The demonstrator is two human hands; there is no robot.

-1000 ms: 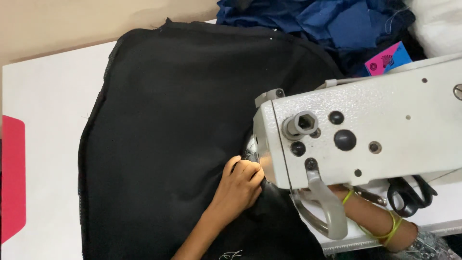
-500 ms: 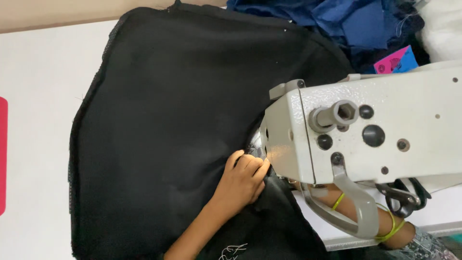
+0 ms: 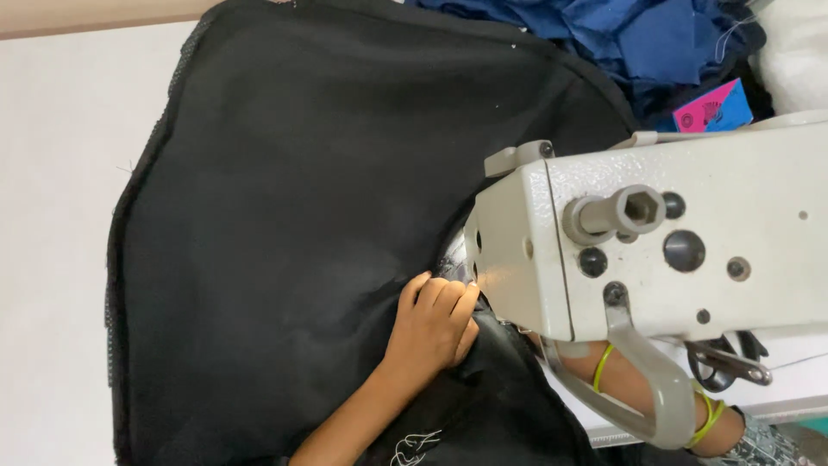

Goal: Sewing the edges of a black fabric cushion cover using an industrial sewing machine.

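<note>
Black fabric [image 3: 293, 216] lies spread over most of the white table [image 3: 52, 259], reaching from the far edge down to the near edge, its rounded seamed border running along the left side; a folded part of it with a small white outline print [image 3: 414, 447] sits at the near edge. Left hand [image 3: 431, 324] rests on the fabric just beside the head of the sewing machine [image 3: 655, 250], fingers curled and pressed together, fingertips [image 3: 457, 293] pushed down on the cloth right at the machine's left face, where a small lit spot shows; needle itself hidden behind the head. Right hand not visible: only the right forearm [image 3: 642, 388] shows, passing under the machine arm toward the needle side, with thin yellow-green bands [image 3: 604, 367] around it and a patterned sleeve [image 3: 763, 440] at the near right corner; cannot tell whether that hand is spread or pinching. Grey lever [image 3: 655, 388] hangs from the machine head in front of the forearm. Black-handled scissors [image 3: 724, 362] lie on the table just right of the lever. Blue cloth pile [image 3: 638, 34] sits at the far edge behind the machine, a pink card [image 3: 716, 108] near it, white material [image 3: 793, 52] in the far right corner
</note>
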